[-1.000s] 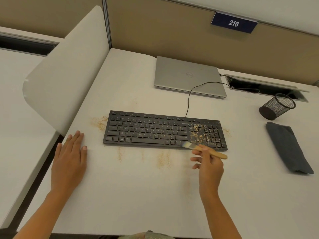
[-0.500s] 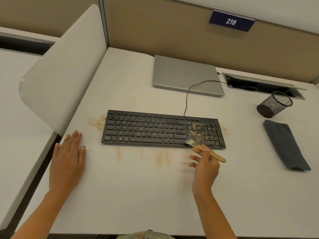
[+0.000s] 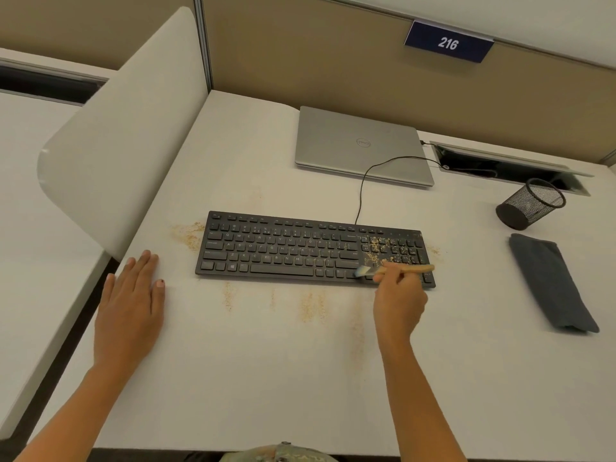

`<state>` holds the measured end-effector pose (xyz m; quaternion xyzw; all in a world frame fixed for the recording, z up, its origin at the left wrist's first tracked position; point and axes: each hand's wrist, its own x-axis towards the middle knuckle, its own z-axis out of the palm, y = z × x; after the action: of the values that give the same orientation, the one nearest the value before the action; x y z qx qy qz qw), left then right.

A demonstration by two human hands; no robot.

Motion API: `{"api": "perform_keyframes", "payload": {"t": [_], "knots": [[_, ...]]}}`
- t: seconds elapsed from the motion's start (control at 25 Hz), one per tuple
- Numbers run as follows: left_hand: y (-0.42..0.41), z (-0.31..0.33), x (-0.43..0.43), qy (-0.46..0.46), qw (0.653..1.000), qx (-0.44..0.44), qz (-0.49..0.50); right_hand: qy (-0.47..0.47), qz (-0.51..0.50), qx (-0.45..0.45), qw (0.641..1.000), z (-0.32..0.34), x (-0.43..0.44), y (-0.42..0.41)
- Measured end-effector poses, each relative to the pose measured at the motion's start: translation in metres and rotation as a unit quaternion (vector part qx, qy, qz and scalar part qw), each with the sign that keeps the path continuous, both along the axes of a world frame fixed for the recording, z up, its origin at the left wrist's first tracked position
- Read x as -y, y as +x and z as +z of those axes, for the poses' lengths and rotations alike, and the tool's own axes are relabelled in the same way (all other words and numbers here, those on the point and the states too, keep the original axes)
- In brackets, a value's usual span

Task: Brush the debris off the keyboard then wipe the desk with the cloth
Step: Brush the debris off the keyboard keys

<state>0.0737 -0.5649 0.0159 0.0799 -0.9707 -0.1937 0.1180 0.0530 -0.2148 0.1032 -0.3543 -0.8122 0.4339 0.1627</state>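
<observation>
A black keyboard (image 3: 283, 250) lies across the middle of the white desk (image 3: 266, 378). Tan crumbs (image 3: 375, 250) cover its number pad at the right end. My right hand (image 3: 398, 298) grips a small wooden-handled brush (image 3: 410, 269), whose bristles touch the keys at the keyboard's front right. My left hand (image 3: 131, 305) rests flat on the desk, left of the keyboard and apart from it. A folded dark grey cloth (image 3: 551, 283) lies on the desk at the right. More crumbs (image 3: 311, 305) streak the desk in front of the keyboard and at its left end.
A closed silver laptop (image 3: 361, 145) sits behind the keyboard, whose cable (image 3: 363, 185) runs toward a cable slot (image 3: 500, 166). A black mesh pen cup (image 3: 530, 203) lies tipped near the cloth. A white curved divider (image 3: 123, 135) stands at the left desk edge.
My right hand has moved the brush a little up onto the keyboard's front right keys. The left hand stays flat on the desk.
</observation>
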Motion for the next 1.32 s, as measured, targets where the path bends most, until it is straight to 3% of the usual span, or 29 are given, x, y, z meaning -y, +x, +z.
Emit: {"api": "perform_keyframes", "payload": {"t": [0.12,0.2,0.32,0.44,0.48,0.6,0.76,0.88,1.04,1.2,1.32], "knots": [[0.002,0.000,0.000,0.003,1.000,0.001,0.002,-0.042,0.115,0.013,0.992,-0.001,0.002,-0.012],[0.001,0.001,0.002,0.000,1.000,0.002,-0.001,-0.013,0.159,0.006,0.987,-0.002,0.002,-0.017],[0.001,0.001,0.000,0.002,1.000,0.003,0.000,0.117,0.223,-0.002,0.968,0.004,-0.002,-0.023],[0.002,0.001,0.001,0.001,1.000,0.001,0.002,0.268,0.339,0.125,0.893,0.018,-0.003,-0.031],[0.002,0.001,0.001,0.001,1.000,0.001,0.001,0.280,0.338,0.132,0.889,0.020,-0.004,-0.033],[0.001,0.000,0.001,0.004,1.000,0.003,-0.001,0.239,0.283,0.066,0.927,0.020,-0.005,-0.032],[0.001,0.000,0.001,0.003,1.000,0.005,0.000,0.187,0.320,0.154,0.916,0.018,-0.010,-0.034],[0.001,0.000,0.002,0.006,1.000,0.006,-0.001,0.146,0.276,0.081,0.946,0.016,-0.011,-0.029],[0.002,-0.001,0.001,0.011,1.000,0.005,0.001,0.175,0.320,0.108,0.925,0.017,-0.006,-0.021],[0.000,-0.002,0.002,0.012,1.000,0.003,-0.002,0.136,0.277,0.054,0.950,0.014,-0.006,-0.019],[0.001,-0.001,0.002,0.013,1.000,0.002,-0.001,0.119,0.305,0.058,0.943,0.007,0.004,-0.016]]}}
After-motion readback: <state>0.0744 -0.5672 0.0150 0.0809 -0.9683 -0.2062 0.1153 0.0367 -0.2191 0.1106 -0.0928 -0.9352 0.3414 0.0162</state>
